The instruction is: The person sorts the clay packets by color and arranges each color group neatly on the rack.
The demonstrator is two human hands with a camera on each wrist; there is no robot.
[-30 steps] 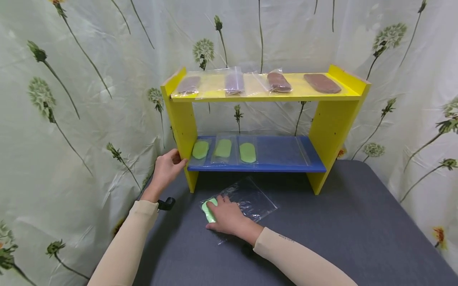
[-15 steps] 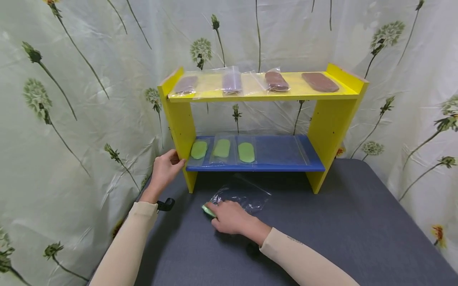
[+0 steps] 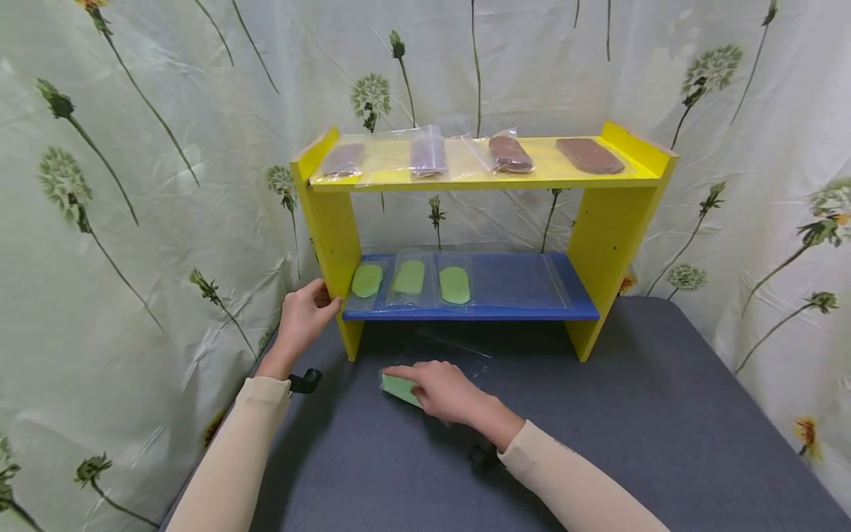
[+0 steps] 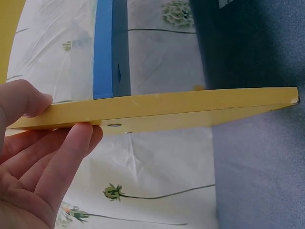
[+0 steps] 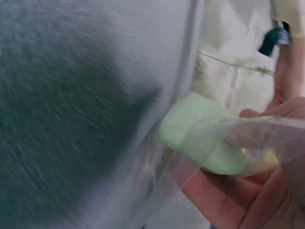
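Observation:
My left hand (image 3: 302, 321) grips the front edge of the yellow left side panel (image 4: 157, 105) of a small shelf unit. In the left wrist view its thumb and fingers lie on opposite faces of the board. Low over the table, my right hand (image 3: 452, 391) holds a pale green, soap-like bar (image 5: 200, 129) in a clear zip bag (image 3: 465, 355). The thumb and fingers pinch the bar through the plastic, as the right wrist view shows. The bag's loose part trails behind the hand, and the palm hides some of it.
On the blue lower shelf (image 3: 525, 295) lie three bagged green bars, the middle one (image 3: 408, 277) among them. The yellow top shelf (image 3: 459, 170) bears several purple and brown bars, mostly bagged. Dark grey cloth covers the table (image 3: 631, 428); a flowered curtain hangs behind.
The right hand has gone from lying spread over the bagged green bar to pinching it, tilting the bar and drawing the bag in. The left hand keeps its hold on the side panel.

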